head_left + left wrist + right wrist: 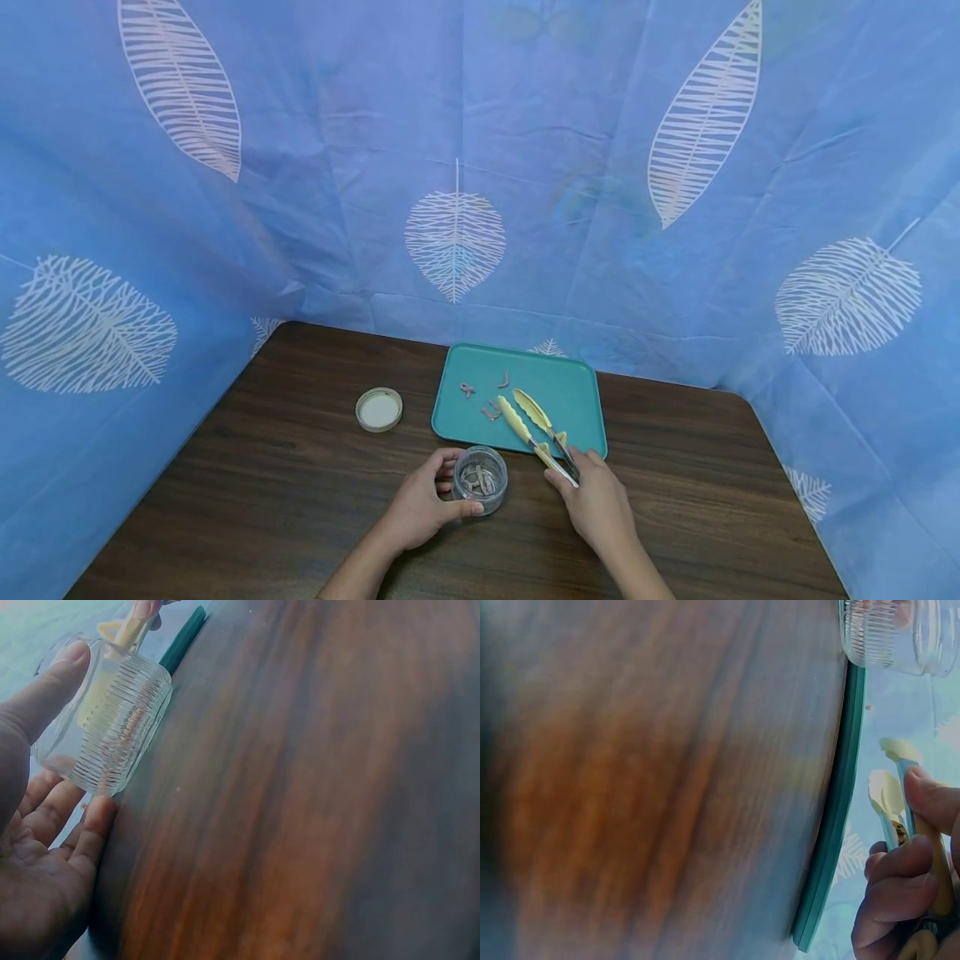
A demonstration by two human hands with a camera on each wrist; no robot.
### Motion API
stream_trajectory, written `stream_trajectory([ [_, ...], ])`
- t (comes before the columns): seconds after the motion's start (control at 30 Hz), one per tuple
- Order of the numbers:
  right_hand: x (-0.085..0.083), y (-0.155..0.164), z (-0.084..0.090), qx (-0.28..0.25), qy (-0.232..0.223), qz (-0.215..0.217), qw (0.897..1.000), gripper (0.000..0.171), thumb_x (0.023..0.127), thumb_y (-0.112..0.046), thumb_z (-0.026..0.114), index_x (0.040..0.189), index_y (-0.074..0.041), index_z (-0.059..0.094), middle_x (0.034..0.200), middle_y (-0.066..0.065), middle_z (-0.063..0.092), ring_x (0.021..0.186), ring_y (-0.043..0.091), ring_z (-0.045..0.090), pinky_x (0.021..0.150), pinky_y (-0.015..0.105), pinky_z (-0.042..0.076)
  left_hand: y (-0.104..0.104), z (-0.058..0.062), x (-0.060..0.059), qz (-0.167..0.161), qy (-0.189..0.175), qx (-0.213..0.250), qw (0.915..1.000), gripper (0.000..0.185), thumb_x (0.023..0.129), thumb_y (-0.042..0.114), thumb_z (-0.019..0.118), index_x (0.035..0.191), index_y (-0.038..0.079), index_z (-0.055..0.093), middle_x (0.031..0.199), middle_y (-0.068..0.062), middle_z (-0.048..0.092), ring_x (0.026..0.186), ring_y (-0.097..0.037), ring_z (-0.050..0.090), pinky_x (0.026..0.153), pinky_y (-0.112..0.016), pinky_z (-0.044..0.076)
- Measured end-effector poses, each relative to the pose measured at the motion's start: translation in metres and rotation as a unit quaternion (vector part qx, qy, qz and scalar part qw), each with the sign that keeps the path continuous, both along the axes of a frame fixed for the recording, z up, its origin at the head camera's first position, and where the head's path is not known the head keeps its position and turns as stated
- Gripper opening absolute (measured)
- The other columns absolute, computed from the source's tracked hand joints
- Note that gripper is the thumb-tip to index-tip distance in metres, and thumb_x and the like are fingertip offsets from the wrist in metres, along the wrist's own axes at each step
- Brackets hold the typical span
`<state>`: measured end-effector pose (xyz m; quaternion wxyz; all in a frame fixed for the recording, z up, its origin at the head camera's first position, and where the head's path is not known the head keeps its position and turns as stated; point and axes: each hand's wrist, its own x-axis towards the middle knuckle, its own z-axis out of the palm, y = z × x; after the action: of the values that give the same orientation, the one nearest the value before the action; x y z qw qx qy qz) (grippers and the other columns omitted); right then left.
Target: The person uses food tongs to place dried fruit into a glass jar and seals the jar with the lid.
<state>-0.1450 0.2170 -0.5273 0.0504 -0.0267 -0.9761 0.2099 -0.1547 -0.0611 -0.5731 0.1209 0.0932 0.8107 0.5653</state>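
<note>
My left hand (422, 502) grips a clear ribbed glass jar (491, 502), thumb on the near side and fingers around the far left. Several small greyish-pink pieces (477, 479) lie inside it. In my right hand (600, 503) is a pair of tongs (542, 442) with pale yellow tips, held by the handles. The tips are parted with nothing between them, over the teal tray (558, 379). Several small pink curled pieces (491, 411) lie on the tray's left half. In the left wrist view the jar (124, 712) is seen from the side, thumb near its rim.
A round lid (378, 410) with a white inside lies left of the tray on the dark wooden table (300, 467). Blue cloth (360, 208) with white leaf prints hangs behind the table and along both sides.
</note>
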Motion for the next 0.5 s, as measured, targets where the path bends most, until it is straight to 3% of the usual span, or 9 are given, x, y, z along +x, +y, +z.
stream_trajectory([
  [0.37,-0.0062,-0.0056,-0.0003,-0.007,-0.021,-0.004,1.000,0.063,0.098,-0.038,0.081,0.145,0.002,0.066,0.110,0.013,0.071,0.076,0.018,0.054,0.061,0.031,0.045,0.0002,-0.0002,0.0004,0.000,0.005,-0.005,1.0000,0.081,0.082,0.040,0.097,0.149,0.016,0.058,0.138,-0.008,0.069,0.126,-0.025,0.065,0.101,-0.035,0.058],
  [0.5,-0.0075,-0.0075,0.0009,-0.004,-0.023,0.001,1.000,0.062,0.099,-0.038,0.080,0.144,0.002,0.066,0.113,0.014,0.072,0.079,0.019,0.059,0.063,0.036,0.051,0.0004,-0.0001,0.0003,0.000,0.005,-0.005,1.0000,0.082,0.082,0.040,0.097,0.149,0.016,0.058,0.139,-0.008,0.069,0.127,-0.025,0.064,0.102,-0.036,0.058],
])
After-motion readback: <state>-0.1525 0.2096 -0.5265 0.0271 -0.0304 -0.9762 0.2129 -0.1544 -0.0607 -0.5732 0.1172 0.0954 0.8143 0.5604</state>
